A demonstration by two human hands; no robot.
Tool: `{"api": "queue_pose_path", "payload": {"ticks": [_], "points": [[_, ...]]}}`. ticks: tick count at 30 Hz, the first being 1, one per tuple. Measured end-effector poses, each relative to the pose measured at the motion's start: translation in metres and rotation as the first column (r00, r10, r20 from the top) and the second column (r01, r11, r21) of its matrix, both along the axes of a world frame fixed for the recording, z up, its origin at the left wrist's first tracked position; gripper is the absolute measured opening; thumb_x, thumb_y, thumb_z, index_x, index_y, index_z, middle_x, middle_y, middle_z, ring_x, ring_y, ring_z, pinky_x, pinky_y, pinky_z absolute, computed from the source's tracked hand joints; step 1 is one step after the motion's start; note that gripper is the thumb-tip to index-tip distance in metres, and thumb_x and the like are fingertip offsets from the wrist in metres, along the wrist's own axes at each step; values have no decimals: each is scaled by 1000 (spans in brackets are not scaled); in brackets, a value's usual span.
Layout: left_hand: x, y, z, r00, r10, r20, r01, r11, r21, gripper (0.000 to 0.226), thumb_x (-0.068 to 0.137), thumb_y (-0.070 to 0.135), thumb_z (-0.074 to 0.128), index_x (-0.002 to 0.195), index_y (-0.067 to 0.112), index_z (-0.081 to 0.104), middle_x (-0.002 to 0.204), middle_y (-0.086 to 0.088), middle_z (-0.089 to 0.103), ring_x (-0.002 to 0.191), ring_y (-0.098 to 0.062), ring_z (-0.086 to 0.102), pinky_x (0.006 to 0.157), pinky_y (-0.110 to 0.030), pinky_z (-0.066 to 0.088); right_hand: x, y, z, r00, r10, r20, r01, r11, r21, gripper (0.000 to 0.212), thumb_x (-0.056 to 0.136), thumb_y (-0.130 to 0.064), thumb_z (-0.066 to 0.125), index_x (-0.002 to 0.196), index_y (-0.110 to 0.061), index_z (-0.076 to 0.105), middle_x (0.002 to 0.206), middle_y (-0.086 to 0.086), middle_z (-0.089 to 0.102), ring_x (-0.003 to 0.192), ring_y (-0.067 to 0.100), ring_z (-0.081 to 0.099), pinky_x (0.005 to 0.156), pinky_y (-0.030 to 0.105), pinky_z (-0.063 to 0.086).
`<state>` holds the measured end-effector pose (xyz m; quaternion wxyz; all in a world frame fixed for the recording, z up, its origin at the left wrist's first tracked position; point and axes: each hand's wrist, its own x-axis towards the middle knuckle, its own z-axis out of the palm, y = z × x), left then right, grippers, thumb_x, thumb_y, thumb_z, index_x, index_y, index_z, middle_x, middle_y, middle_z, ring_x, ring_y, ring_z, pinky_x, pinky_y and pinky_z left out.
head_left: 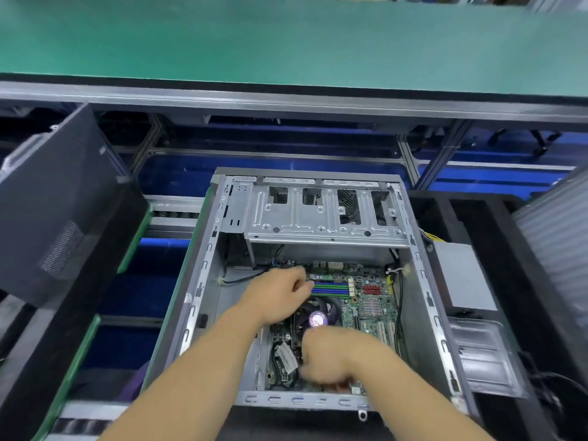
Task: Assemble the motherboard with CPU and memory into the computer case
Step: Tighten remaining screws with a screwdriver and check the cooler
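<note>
An open grey computer case lies on its side in front of me. Inside it sits the green motherboard, with green and blue memory slots and a black CPU fan with a purple label. My left hand rests on the board's upper left part, its fingers curled at the left end of the memory slots. My right hand is closed low on the board near the case's front rim, blurred. What its fingers pinch is hidden.
A metal drive cage spans the far end of the case. A black side panel leans at the left. A grey power supply with cables lies to the right. A green bench top runs across the back.
</note>
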<state>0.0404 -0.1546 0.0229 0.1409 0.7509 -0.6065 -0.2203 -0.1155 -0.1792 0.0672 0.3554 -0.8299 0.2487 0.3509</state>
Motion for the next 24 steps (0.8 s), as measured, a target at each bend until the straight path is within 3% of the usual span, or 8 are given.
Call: {"api": "queue_pose_path", "payload": {"ticks": [1, 4, 7, 9, 12, 16, 22, 24], "points": [[-3, 0, 1, 999, -36, -15, 35, 997, -66, 22, 94, 54, 45, 95, 32, 48, 88, 12, 57, 83, -16, 55, 62, -31, 38, 1, 6, -4, 993, 113, -34, -116, 987, -110, 23, 92, -20, 56, 76, -4, 57, 73, 14, 59, 65, 29, 56, 61, 32, 50], [-8, -3, -3, 980, -199, -12, 197, 977, -80, 48, 93, 63, 43, 129, 30, 42, 118, 7, 51, 105, -13, 49, 81, -33, 43, 6, 15, -11, 979, 201, 16, -196, 967, -163, 25, 96, -25, 57, 81, -5, 54, 72, 8, 51, 65, 29, 50, 53, 28, 36], [-12, -5, -12, 964, -263, -35, 265, 953, 146, 49, 94, 65, 42, 122, 26, 51, 115, 2, 54, 105, -19, 54, 86, -39, 48, 10, 19, -12, 972, 193, 136, -172, 973, -152, 22, 95, -24, 60, 84, -5, 56, 68, 6, 46, 66, 30, 48, 50, 31, 30], [-14, -8, -14, 967, -255, -14, 253, 945, 206, 47, 94, 66, 41, 116, 26, 54, 111, 2, 56, 100, -20, 56, 84, -42, 50, 14, 23, -13, 953, 250, 170, -219, 959, -182, 19, 94, -18, 61, 84, -2, 57, 65, 6, 43, 61, 28, 44, 49, 30, 29], [-14, -9, -13, 968, -252, -16, 251, 950, 186, 47, 93, 66, 41, 115, 27, 55, 111, 4, 56, 99, -19, 55, 84, -42, 51, 21, 29, -15, 919, 356, 168, -314, 920, -232, 14, 94, -4, 56, 99, 6, 65, 78, 15, 53, 72, 32, 50, 63, 35, 39], [-15, -8, -13, 968, -250, -4, 247, 953, 176, 47, 94, 66, 41, 116, 27, 56, 112, 4, 58, 101, -19, 56, 84, -40, 50, 26, 35, -14, 856, 500, 127, -448, 842, -300, 23, 96, 2, 47, 107, 9, 66, 108, 27, 66, 97, 42, 65, 66, 43, 42], [-13, -9, -14, 968, -248, 29, 239, 956, 170, 48, 94, 67, 39, 117, 29, 56, 114, 5, 58, 104, -18, 55, 82, -35, 48, 30, 34, -12, 818, 568, 90, -514, 792, -329, 28, 101, -3, 44, 116, 7, 65, 115, 26, 66, 105, 42, 65, 73, 46, 47], [-13, -10, -16, 967, -251, 32, 242, 956, 166, 48, 94, 67, 38, 118, 29, 55, 115, 6, 58, 105, -17, 55, 79, -32, 45, 28, 33, -12, 815, 572, 96, -513, 788, -340, 28, 101, -4, 44, 116, 8, 65, 111, 26, 66, 101, 42, 65, 69, 45, 47]]}}
